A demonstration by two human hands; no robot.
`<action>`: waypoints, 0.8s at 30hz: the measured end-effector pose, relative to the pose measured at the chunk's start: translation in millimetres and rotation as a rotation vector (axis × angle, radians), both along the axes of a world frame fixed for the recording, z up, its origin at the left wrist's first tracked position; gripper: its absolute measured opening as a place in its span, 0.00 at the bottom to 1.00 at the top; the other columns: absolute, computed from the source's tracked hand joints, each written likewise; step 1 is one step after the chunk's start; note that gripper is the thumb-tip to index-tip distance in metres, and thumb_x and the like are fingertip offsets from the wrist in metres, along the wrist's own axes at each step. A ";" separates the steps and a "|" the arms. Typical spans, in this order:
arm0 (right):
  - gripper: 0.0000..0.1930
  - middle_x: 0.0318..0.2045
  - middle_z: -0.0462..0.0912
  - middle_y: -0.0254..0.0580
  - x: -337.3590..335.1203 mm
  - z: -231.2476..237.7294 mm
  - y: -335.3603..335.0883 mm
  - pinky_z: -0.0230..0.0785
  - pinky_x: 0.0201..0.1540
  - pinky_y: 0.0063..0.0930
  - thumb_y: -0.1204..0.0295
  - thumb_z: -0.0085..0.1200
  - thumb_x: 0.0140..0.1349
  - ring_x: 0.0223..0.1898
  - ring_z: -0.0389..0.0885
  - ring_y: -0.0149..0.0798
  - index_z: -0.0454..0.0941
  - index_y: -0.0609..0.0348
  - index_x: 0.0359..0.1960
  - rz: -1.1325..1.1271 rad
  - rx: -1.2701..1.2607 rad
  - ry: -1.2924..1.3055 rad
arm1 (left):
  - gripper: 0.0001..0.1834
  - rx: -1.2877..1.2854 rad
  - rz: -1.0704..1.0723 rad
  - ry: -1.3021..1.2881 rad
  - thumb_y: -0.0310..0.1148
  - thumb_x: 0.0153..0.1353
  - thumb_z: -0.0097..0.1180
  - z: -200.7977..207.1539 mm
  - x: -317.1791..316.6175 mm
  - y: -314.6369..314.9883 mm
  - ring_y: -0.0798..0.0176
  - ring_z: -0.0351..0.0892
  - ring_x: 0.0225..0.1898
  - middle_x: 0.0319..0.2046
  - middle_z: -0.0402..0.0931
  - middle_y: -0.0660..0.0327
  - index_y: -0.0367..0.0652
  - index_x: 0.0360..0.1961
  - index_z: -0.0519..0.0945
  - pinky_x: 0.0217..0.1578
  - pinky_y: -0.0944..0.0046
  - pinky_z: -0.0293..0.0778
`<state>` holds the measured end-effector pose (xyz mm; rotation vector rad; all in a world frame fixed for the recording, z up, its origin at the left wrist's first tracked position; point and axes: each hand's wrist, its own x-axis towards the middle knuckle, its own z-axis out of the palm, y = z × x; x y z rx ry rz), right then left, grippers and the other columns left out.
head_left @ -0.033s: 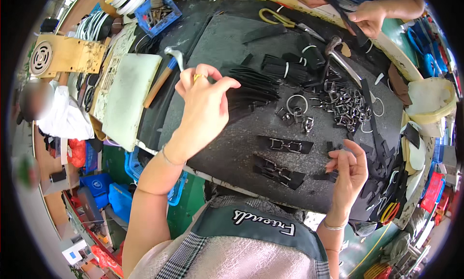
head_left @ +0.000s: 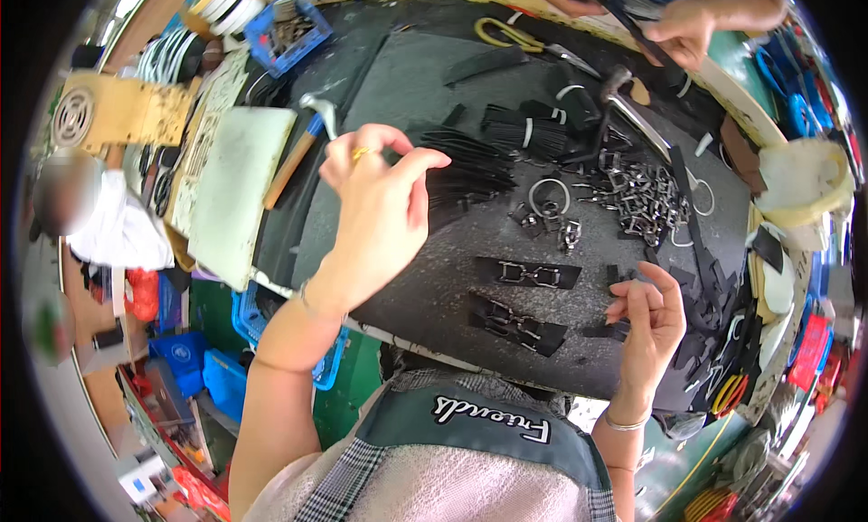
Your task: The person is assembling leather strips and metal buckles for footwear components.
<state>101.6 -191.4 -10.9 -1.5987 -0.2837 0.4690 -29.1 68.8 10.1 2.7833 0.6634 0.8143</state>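
two buckled pieces (head_left: 528, 274) look joined; loose buckles (head_left: 640, 197) and bare strips (head_left: 468, 163) remain. our left hand (head_left: 378, 204) parts its fingertips; our right hand (head_left: 649, 321) we cannot tell.

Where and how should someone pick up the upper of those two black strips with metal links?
I'd pinch the strip by its bare right end, across its long edges, coming from above and the right. It lies flat, the metal links take up its middle, and the right hand is on that side.
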 end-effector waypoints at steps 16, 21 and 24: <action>0.08 0.25 0.78 0.41 25.2 8.4 -18.6 0.68 0.25 0.21 0.81 0.60 0.50 0.22 0.78 0.33 0.80 0.63 0.34 0.193 -0.525 -0.544 | 0.09 -0.176 -0.518 0.145 0.27 0.44 0.65 -15.1 53.3 -66.8 0.55 0.62 0.47 0.37 0.70 0.68 0.51 0.29 0.81 0.47 0.53 0.56; 0.07 0.24 0.75 0.43 34.0 6.1 -9.8 0.70 0.31 0.32 0.79 0.59 0.47 0.26 0.77 0.43 0.78 0.63 0.30 0.245 -0.642 -0.699 | 0.10 -0.291 -0.562 0.231 0.28 0.45 0.65 -25.8 44.7 -77.3 0.56 0.64 0.45 0.35 0.70 0.67 0.48 0.31 0.80 0.47 0.53 0.56; 0.06 0.24 0.75 0.43 39.7 4.4 -11.5 0.70 0.33 0.36 0.78 0.58 0.46 0.29 0.77 0.46 0.78 0.62 0.29 0.316 -0.762 -0.800 | 0.11 -0.299 -0.551 0.261 0.28 0.45 0.65 -31.9 33.5 -81.1 0.57 0.64 0.44 0.35 0.71 0.66 0.48 0.33 0.81 0.47 0.53 0.56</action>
